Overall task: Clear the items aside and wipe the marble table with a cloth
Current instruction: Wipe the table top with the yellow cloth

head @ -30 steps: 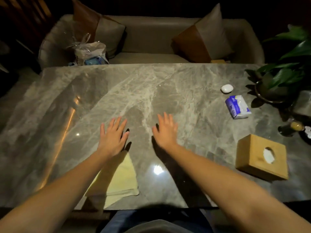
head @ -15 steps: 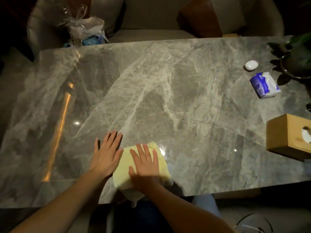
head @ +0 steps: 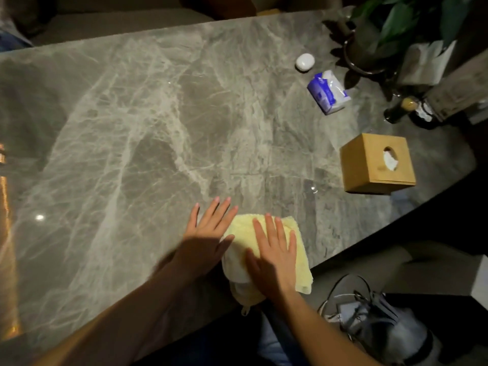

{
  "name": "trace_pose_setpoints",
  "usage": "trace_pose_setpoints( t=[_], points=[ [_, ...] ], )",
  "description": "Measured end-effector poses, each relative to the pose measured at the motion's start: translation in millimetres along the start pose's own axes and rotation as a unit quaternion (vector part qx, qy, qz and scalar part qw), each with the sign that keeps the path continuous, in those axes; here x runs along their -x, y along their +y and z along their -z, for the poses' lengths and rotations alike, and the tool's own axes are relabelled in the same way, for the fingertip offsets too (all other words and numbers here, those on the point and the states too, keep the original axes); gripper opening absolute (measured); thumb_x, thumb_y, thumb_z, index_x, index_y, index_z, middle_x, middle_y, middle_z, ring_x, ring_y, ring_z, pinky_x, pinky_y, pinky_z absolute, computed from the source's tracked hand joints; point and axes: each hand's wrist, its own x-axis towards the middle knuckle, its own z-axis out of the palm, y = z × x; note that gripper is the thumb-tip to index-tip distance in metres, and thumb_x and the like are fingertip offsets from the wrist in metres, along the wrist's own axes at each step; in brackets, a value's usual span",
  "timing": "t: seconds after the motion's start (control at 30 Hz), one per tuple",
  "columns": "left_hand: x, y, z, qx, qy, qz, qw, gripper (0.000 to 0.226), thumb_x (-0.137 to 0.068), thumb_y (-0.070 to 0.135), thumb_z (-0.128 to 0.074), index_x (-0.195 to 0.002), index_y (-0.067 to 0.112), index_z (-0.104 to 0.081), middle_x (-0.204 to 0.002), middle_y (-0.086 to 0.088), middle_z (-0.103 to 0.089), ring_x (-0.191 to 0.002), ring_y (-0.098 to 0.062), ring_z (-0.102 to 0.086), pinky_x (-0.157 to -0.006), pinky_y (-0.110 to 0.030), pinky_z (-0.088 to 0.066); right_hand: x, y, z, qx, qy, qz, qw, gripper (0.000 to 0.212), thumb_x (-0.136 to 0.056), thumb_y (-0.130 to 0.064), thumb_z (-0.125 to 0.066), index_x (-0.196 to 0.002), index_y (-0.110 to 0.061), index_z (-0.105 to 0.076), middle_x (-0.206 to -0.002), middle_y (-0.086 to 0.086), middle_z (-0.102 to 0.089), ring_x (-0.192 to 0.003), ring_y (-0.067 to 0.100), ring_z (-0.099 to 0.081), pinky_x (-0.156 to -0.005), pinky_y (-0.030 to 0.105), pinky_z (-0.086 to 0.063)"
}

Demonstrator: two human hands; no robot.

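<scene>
1. Head view: the right hand lies flat, palm down, on a folded yellow cloth, fingers spread and straight. It presses the cloth rather than gripping it.
2. The cloth sits on the marble table at its near edge; part of it, bunched and paler, hangs over that edge below the right wrist.
3. The left hand lies flat on the marble just beside the cloth, fingers open and stretched. Its thumb touches the cloth's left side; it holds nothing.
4. Well apart from the hands, toward the right end of the table, stands a wooden tissue box with a round hole in its top and white tissue showing.
5. Farther back lies a blue and white tissue pack, and just beyond it a small white oval case.
6. At the far right corner a potted plant stands in a dark round tray, and a dark bottle is near it.
7. On the floor below the near table edge rests a grey bag.
</scene>
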Motion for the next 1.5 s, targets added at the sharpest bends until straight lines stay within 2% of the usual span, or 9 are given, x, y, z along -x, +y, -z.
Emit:
trace_pose_setpoints(
  t=[0.23,0.5,0.67,0.77,0.87,0.97,1.1,1.3,1.5],
  points=[
    [-45.0,28.1,-5.6,-0.015,-0.010,-0.049,0.999,0.060,-0.088,0.040,-0.039,-0.145,0.023,-0.031,-0.153,-0.004,-0.032,-0.141,-0.026,-0.030,-0.108,-0.053,-0.023,-43.2,47.8,20.6,-0.016,0.038,-0.057,0.998,0.072,-0.087,-0.048,-0.040,-0.150,-0.023,-0.017,-0.161,-0.002,-0.016,-0.148,0.014,-0.004,-0.120,0.045,-0.003],
    [-107.1,20.1,-6.7,-0.047,-0.007,0.020,0.999,0.062,-0.089,0.047,-0.035,-0.147,0.026,-0.027,-0.156,0.000,-0.027,-0.143,-0.027,-0.024,-0.111,-0.055,-0.017,-126.8,87.3,52.9,-0.057,0.087,-0.008,0.995,0.063,-0.083,-0.039,-0.054,-0.139,-0.017,-0.035,-0.158,0.007,-0.023,-0.146,0.022,-0.016,-0.120,0.048,-0.010],
    [-133.9,20.1,-5.6,-0.055,-0.011,0.019,0.998,0.063,-0.091,0.048,-0.034,-0.148,0.024,-0.024,-0.157,0.000,-0.022,-0.146,-0.027,-0.015,-0.111,-0.060,-0.016,-184.5,105.5,67.9,-0.043,0.115,-0.015,0.992,0.056,-0.074,-0.037,-0.057,-0.125,-0.017,-0.050,-0.150,0.012,-0.035,-0.141,0.031,-0.029,-0.116,0.053,-0.015],
    [-133.9,21.3,-5.8,-0.059,0.007,0.014,0.998,0.062,-0.091,0.048,-0.036,-0.148,0.025,-0.025,-0.157,-0.001,-0.022,-0.147,-0.026,-0.013,-0.111,-0.062,-0.014,-217.9,114.1,78.7,-0.032,0.110,-0.013,0.993,0.059,-0.075,-0.037,-0.060,-0.130,-0.020,-0.049,-0.150,0.011,-0.037,-0.141,0.031,-0.029,-0.116,0.054,-0.014],
    [-133.8,22.4,-3.8,-0.076,0.011,0.023,0.997,0.062,-0.091,0.047,-0.036,-0.148,0.026,-0.024,-0.157,0.000,-0.022,-0.146,-0.026,-0.015,-0.111,-0.060,-0.015,-243.2,119.1,83.4,-0.001,0.119,0.003,0.993,0.058,-0.081,-0.041,-0.049,-0.137,-0.026,-0.043,-0.152,0.008,-0.036,-0.143,0.030,-0.026,-0.115,0.055,-0.014],
    [-133.9,22.4,-3.7,-0.088,0.013,0.021,0.996,0.060,-0.092,0.046,-0.034,-0.148,0.024,-0.026,-0.156,-0.002,-0.025,-0.145,-0.028,-0.017,-0.111,-0.060,-0.016,-252.4,119.5,84.2,0.017,0.093,0.005,0.996,0.060,-0.087,-0.046,-0.041,-0.145,-0.034,-0.030,-0.158,0.004,-0.023,-0.147,0.027,-0.014,-0.117,0.056,-0.007],
    [-134.1,21.5,-3.3,-0.057,0.008,0.028,0.998,0.060,-0.092,0.046,-0.036,-0.147,0.025,-0.026,-0.157,0.000,-0.024,-0.145,-0.029,-0.018,-0.111,-0.060,-0.015,-249.0,116.9,83.4,0.019,0.055,-0.007,0.998,0.065,-0.089,-0.057,-0.034,-0.149,-0.040,-0.014,-0.162,-0.002,-0.004,-0.149,0.024,0.004,-0.116,0.058,0.005],
    [-133.2,20.8,-2.5,-0.056,-0.012,0.023,0.998,0.062,-0.088,0.047,-0.030,-0.146,0.023,-0.029,-0.156,-0.004,-0.026,-0.144,-0.030,-0.020,-0.110,-0.062,-0.017,-171.7,97.8,60.9,-0.001,0.054,-0.063,0.997,0.071,-0.087,-0.065,-0.033,-0.149,-0.041,-0.009,-0.162,-0.002,0.000,-0.149,0.026,0.010,-0.114,0.062,0.007],
    [-89.8,-1.2,5.1,-0.019,0.034,-0.033,0.999,0.064,-0.089,0.050,-0.024,-0.149,0.028,-0.013,-0.156,0.006,0.002,-0.145,-0.019,0.007,-0.114,-0.053,0.007,-41.5,47.1,20.5,0.004,-0.013,-0.103,0.995,0.084,-0.079,-0.081,-0.028,-0.147,-0.047,0.009,-0.160,-0.005,0.016,-0.146,0.029,0.020,-0.111,0.065,0.009]
  ],
)
